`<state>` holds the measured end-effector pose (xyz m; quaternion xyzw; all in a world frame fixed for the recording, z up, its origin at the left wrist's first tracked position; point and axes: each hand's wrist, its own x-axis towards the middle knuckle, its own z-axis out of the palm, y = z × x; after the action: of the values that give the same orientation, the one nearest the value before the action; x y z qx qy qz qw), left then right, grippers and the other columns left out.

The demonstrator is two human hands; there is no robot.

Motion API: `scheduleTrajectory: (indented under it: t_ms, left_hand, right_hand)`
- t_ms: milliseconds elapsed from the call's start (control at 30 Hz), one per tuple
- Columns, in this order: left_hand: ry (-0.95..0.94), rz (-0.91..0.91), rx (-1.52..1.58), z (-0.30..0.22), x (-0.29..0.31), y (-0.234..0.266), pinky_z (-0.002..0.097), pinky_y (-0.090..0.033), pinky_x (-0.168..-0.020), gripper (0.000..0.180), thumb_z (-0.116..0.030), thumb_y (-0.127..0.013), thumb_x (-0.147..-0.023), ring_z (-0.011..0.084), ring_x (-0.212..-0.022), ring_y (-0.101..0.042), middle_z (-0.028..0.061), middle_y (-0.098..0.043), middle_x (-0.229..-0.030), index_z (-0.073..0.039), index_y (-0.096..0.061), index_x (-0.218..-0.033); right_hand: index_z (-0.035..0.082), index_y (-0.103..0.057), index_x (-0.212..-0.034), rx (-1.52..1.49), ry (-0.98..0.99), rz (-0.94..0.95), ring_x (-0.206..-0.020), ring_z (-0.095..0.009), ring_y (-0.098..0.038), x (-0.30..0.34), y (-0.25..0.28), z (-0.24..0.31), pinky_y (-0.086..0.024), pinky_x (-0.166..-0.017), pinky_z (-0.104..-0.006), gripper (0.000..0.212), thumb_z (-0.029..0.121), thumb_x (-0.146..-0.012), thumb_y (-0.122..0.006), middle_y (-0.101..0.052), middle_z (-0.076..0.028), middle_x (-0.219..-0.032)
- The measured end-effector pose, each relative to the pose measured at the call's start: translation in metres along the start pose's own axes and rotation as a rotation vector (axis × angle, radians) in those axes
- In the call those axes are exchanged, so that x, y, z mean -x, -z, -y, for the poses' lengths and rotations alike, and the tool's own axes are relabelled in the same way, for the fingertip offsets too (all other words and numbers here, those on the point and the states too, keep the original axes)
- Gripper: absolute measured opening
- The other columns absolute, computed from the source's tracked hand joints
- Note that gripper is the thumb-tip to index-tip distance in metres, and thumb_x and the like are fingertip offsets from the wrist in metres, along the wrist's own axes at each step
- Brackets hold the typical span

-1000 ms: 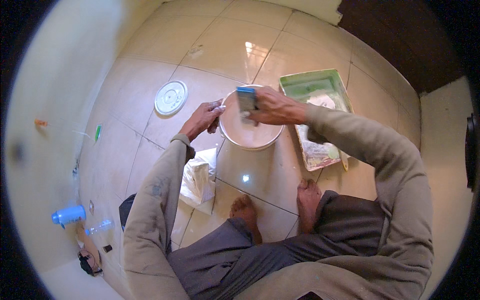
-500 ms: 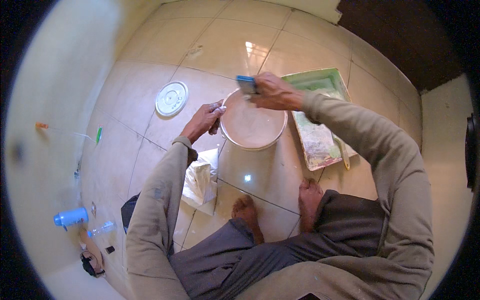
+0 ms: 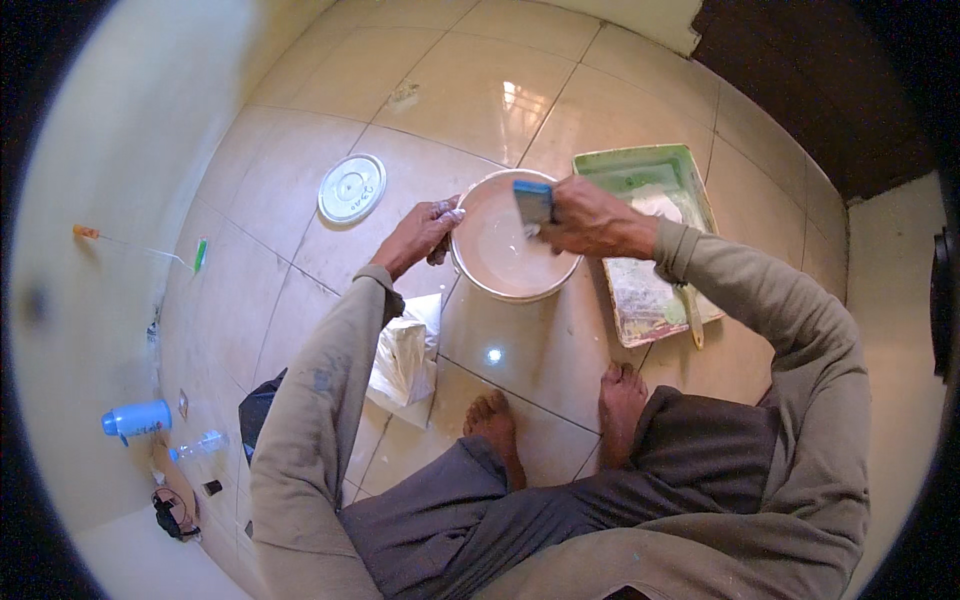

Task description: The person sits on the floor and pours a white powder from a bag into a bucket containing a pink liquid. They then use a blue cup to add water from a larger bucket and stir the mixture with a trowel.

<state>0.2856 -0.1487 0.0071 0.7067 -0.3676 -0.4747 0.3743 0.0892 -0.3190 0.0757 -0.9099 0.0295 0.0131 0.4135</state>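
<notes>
A round white bucket [image 3: 512,297] with pale pinkish-beige paste in it stands on the tiled floor before me. My left hand [image 3: 423,236] grips its left rim, the thumb smeared with white. In my right hand [image 3: 598,220] is a flat scraper [image 3: 533,203] with a blue edge. The scraper is over the right half of the bucket's opening, and its lower part is partly hidden by my fingers. Right of the bucket lies a green-stained paint tray [image 3: 640,320] with a lump of pale paste [image 3: 657,205] in it.
A white lid [image 3: 351,189] lies at the far left of the bucket. An opened white bag [image 3: 405,365] of pale material sits by my left forearm. A yellow-handled tool [image 3: 694,318] rests on the tray's near edge. Along the left wall are a blue bottle [image 3: 138,419] and a clear bottle [image 3: 200,445].
My right hand has moved the scraper right and slightly nearer, from the bucket's far rim to over its right half. My left hand stays on the rim; the view has shifted slightly.
</notes>
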Motion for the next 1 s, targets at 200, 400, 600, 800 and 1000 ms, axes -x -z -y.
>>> scheduleTrajectory:
  t_ms: [200,400,600,800,1000]
  left_hand:
    - [0.039,0.0,-0.033,-0.004,0.001,-0.001,0.0244,-0.037,-0.042,0.043,-0.029,-0.047,-0.096,0.0084,-0.044,-0.045,0.0006,-0.049,-0.055,-0.001,-0.051,-0.128]
    - [0.035,-0.009,-0.049,0.004,-0.001,0.001,0.0228,-0.036,-0.041,0.045,-0.03,-0.047,-0.095,0.0078,-0.044,-0.043,-0.0025,-0.046,-0.056,-0.005,-0.047,-0.133]
    - [0.036,0.007,0.009,0.001,0.002,0.003,0.0241,-0.037,-0.04,0.042,-0.023,-0.046,-0.095,0.0087,-0.043,-0.045,-0.0005,-0.047,-0.055,-0.005,-0.048,-0.133]
    - [0.059,0.008,-0.017,-0.004,0.002,0.0,0.0224,-0.036,-0.043,0.047,-0.032,-0.049,-0.094,0.007,-0.045,-0.043,-0.0027,-0.046,-0.055,-0.004,-0.049,-0.132]
    - [0.025,0.027,0.03,0.003,0.001,0.002,0.0224,-0.036,-0.043,0.047,-0.031,-0.049,-0.094,0.0063,-0.045,-0.044,-0.0027,-0.047,-0.055,-0.004,-0.047,-0.133]
  right_hand:
    - [-0.002,-0.058,-0.088,-0.007,0.196,-0.071,-0.065,-0.03,-0.06,-0.057,-0.031,-0.034,-0.05,-0.064,-0.0385,0.017,0.011,-0.077,-0.057,-0.06,-0.017,-0.073]
    - [0.0,-0.058,-0.086,0.3,0.185,-0.175,-0.076,-0.036,-0.059,-0.029,-0.019,-0.042,-0.048,-0.067,-0.0433,0.012,0.011,-0.079,-0.057,-0.058,-0.019,-0.08]
    - [0.004,-0.06,-0.086,0.248,0.386,-0.209,-0.082,-0.033,-0.059,-0.039,-0.055,-0.03,-0.048,-0.074,-0.0423,0.011,0.011,-0.078,-0.058,-0.06,-0.015,-0.087]
    - [0.002,-0.057,-0.085,0.089,0.501,-0.053,-0.078,-0.035,-0.057,-0.028,-0.055,-0.025,-0.045,-0.069,-0.0425,0.015,0.005,-0.071,-0.063,-0.054,-0.013,-0.084]
    - [-0.002,-0.056,-0.084,-0.176,0.171,0.163,-0.07,-0.024,-0.062,-0.014,-0.028,-0.003,-0.048,-0.064,-0.0351,0.014,0.007,-0.075,-0.063,-0.062,-0.014,-0.084]
